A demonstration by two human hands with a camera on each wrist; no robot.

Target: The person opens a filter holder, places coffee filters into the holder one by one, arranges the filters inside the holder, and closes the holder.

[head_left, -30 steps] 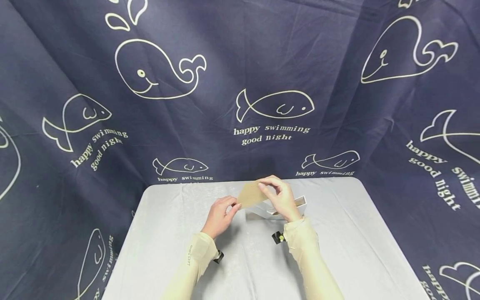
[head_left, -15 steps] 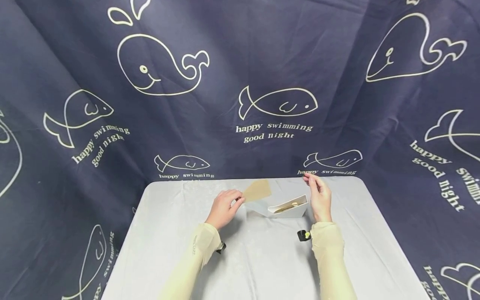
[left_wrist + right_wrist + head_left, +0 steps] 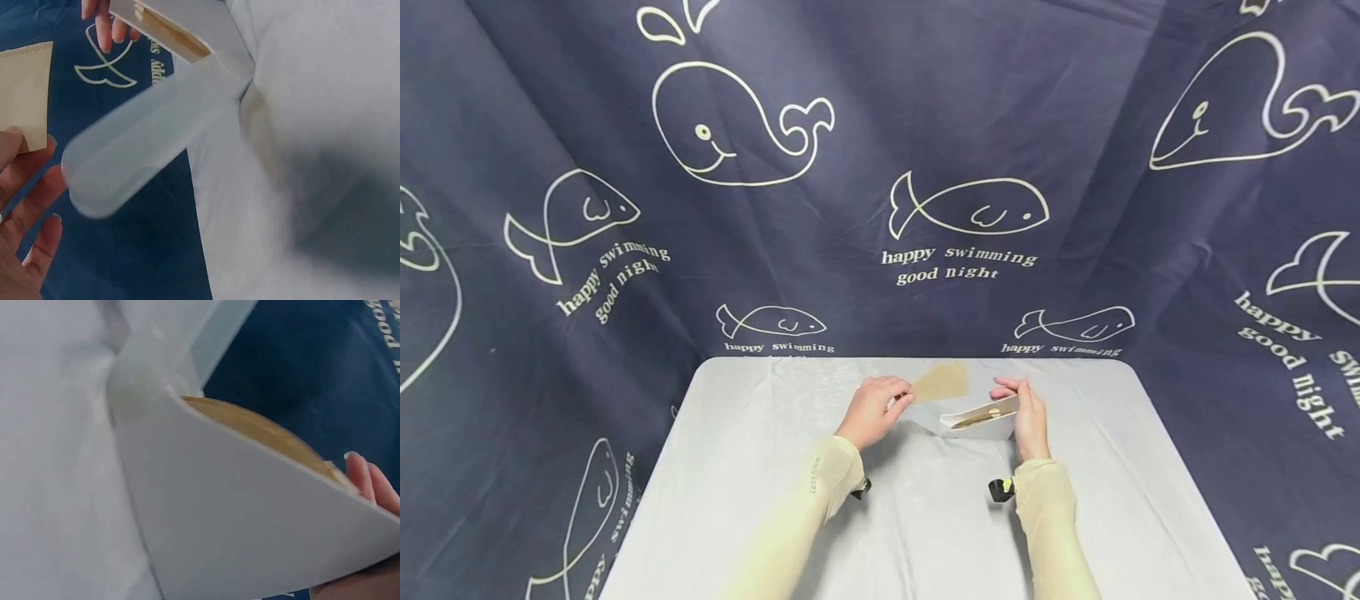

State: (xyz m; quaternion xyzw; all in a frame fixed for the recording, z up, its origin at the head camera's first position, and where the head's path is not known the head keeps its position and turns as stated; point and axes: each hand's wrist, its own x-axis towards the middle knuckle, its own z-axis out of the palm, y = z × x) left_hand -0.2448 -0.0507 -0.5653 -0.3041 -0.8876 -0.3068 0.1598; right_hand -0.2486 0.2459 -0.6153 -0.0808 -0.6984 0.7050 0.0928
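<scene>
Pinched in my left hand (image 3: pixel 874 408) is a brown paper coffee filter (image 3: pixel 943 381) with a crimped edge (image 3: pixel 31 51). To its right stands a white filter box (image 3: pixel 985 428), its translucent lid (image 3: pixel 125 150) swung out toward the left hand. In the left wrist view that lid passes close by the left fingertips. Brown filters (image 3: pixel 250 427) show inside the box's open top. My right hand (image 3: pixel 1030 421) grips the box's right end, with fingers (image 3: pixel 359 475) on the far side and the palm partly hidden behind the near wall.
A pale grey cloth covers the table (image 3: pixel 1120 500). Behind it and at both sides hangs a dark blue curtain (image 3: pixel 850 250) with whale and fish drawings. A small black wrist camera (image 3: pixel 1001 490) sits under the right sleeve.
My right hand let go of the filter, moved right, then came down onto the box's right end. The left hand keeps the filter, now lower and farther right in the head view.
</scene>
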